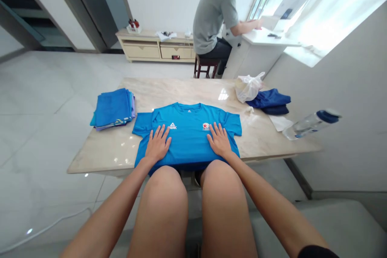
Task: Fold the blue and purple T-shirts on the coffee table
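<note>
A blue short-sleeved T-shirt (187,141) lies spread front side up on the marble-look table (99,153), its collar toward the far side. The lower part of the shirt drops over the near table edge by my knees. My left hand (158,144) rests flat on the shirt's chest beside the white logo, fingers spread. On the other side, my right hand (219,140) lies flat next to the round badge, its fingers also apart. Neither hand grips the cloth.
Folded clothes (113,108) are stacked at the table's left. At the right are a plastic bag (248,86), dark blue cloth (270,100) and a water bottle (313,124). Beyond the table, a person (214,12) sits on a stool (206,63), near a low cabinet (142,50).
</note>
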Demonstrator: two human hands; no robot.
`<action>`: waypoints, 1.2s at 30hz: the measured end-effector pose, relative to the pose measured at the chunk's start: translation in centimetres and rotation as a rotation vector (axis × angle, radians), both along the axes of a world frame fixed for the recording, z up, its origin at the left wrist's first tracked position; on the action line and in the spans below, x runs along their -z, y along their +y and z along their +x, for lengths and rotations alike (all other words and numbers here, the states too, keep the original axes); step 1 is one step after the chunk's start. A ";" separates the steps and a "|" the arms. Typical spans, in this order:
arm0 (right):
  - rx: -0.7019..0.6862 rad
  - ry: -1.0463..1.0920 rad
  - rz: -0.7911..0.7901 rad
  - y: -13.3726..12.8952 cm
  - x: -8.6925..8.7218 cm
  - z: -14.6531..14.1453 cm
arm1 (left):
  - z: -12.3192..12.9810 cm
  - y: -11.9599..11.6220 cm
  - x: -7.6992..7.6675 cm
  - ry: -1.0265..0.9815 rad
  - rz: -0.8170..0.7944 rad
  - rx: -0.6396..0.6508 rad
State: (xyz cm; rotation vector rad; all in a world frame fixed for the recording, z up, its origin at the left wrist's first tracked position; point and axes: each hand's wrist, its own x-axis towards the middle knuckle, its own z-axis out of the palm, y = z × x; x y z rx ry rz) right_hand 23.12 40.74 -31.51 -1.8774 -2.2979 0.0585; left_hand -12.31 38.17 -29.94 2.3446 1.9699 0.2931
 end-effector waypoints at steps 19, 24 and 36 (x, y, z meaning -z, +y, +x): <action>-0.095 0.064 0.026 -0.5 -0.5 0.0 | 0.1 -0.4 0.1 -0.045 0.021 0.073; -0.129 -0.012 0.007 -0.5 0.1 -0.3 | 0.7 0.2 0.7 -0.050 0.025 0.071; -0.097 0.017 -0.024 -0.8 -0.2 -0.3 | 0.5 -0.2 0.4 -0.028 -0.023 0.070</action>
